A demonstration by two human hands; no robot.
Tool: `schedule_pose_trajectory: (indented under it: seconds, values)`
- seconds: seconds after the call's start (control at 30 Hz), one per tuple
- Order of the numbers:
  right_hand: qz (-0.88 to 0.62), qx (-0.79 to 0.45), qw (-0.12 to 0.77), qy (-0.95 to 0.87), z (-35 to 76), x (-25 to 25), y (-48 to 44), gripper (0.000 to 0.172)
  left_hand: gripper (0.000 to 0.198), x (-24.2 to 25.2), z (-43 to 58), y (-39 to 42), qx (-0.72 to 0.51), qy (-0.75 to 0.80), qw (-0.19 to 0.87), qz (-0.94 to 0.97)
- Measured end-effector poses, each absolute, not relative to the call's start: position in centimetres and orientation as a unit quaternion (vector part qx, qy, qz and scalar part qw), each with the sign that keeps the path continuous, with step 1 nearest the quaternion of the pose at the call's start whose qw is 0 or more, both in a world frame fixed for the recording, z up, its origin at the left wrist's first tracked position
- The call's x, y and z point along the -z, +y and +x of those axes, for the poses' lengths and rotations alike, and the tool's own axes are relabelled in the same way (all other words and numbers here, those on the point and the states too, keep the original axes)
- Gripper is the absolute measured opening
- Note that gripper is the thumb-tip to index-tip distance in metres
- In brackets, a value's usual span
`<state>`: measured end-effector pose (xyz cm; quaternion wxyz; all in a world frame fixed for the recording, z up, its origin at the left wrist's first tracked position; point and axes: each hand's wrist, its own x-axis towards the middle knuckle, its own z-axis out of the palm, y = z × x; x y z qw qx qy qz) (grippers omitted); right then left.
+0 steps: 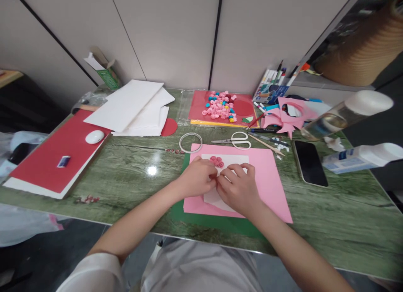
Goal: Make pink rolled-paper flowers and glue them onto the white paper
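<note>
My left hand (199, 175) and my right hand (239, 188) meet over a white sheet of paper (220, 199), fingertips close together and bent in a pinch. Whatever is between the fingers is too small or hidden to make out. Just beyond the fingertips, a cluster of dark pink rolled-paper coils (217, 161) lies on the white sheet. Beneath that is a pink sheet (270, 187), with a green sheet (220, 222) under it, showing along the near edge and the left.
Behind the hands lie scissors (233, 141), a roll of tape (190, 142) and a red sheet (197, 105) bearing many pink curls (220, 107). At right are a phone (310, 162) and two bottles (346, 113). White sheets (132, 103) and a red board (53, 157) are left.
</note>
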<state>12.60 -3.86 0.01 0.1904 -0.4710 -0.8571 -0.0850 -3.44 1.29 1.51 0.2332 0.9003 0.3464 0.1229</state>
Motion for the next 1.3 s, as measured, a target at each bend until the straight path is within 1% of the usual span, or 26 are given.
schedule_pose_trajectory:
  seconds: [0.2, 0.27, 0.33, 0.4, 0.47, 0.53, 0.6, 0.67, 0.73, 0.8, 0.93, 1.1, 1.2, 1.3]
  values:
    - [-0.469, 0.089, 0.201, -0.855, 11.9, 0.0, -4.3, 0.013, 0.014, -1.7, -3.8, 1.6, -0.128, 0.347, 0.264, 0.891]
    - [-0.476, 0.089, 0.206, -0.851, 12.1, -0.1, -4.2, 0.013, 0.014, -1.5, -3.8, 1.3, -0.130, 0.337, 0.312, 0.879]
    - [-0.501, 0.094, 0.221, -0.831, 12.7, -0.2, -3.7, 0.014, 0.013, -1.3, -3.7, 0.8, -0.118, 0.300, 0.390, 0.863]
    - [-0.546, 0.076, 0.258, -0.794, 13.9, -0.5, -3.0, 0.012, 0.011, -1.3, -3.6, 0.4, -0.106, 0.260, 0.456, 0.844]
    - [-0.581, -0.004, 0.312, -0.752, 15.2, -0.9, -2.3, 0.009, 0.009, -1.4, -3.7, 0.5, -0.126, 0.270, 0.489, 0.820]
    - [-0.584, -0.119, 0.368, -0.713, 16.2, -1.3, -1.9, 0.007, 0.010, -1.6, -3.8, 1.1, -0.196, 0.320, 0.519, 0.768]
    - [-0.560, -0.224, 0.413, -0.682, 16.6, -1.4, -1.6, 0.007, 0.012, -1.6, -3.8, 1.7, -0.285, 0.352, 0.578, 0.679]
    - [-0.536, -0.292, 0.430, -0.666, 16.6, -1.3, -1.5, 0.008, 0.014, -1.3, -3.6, 2.0, -0.352, 0.349, 0.644, 0.582]
    - [-0.524, -0.325, 0.427, -0.661, 16.3, -1.0, -1.6, 0.011, 0.019, -0.8, -3.3, 2.0, -0.388, 0.333, 0.683, 0.521]
    - [-0.515, -0.350, 0.419, -0.661, 16.0, -0.7, -1.7, 0.017, 0.023, -0.3, -2.9, 1.7, -0.407, 0.327, 0.691, 0.500]
    - [-0.490, -0.400, 0.415, -0.654, 15.4, -0.5, -1.9, 0.021, 0.029, 0.4, -2.6, 1.4, -0.440, 0.333, 0.683, 0.478]
    - [-0.499, -0.386, 0.388, -0.672, 14.8, -0.7, -2.4, 0.031, 0.032, 0.7, -2.6, 1.6, -0.482, 0.359, 0.655, 0.457]
    - [-0.501, -0.373, 0.374, -0.686, 14.5, -0.9, -2.5, 0.035, 0.029, 0.5, -2.5, 1.5, -0.509, 0.374, 0.597, 0.495]
    - [-0.501, -0.368, 0.365, -0.693, 14.4, -0.9, -2.6, 0.037, 0.024, 0.3, -2.4, 1.2, -0.528, 0.391, 0.506, 0.559]
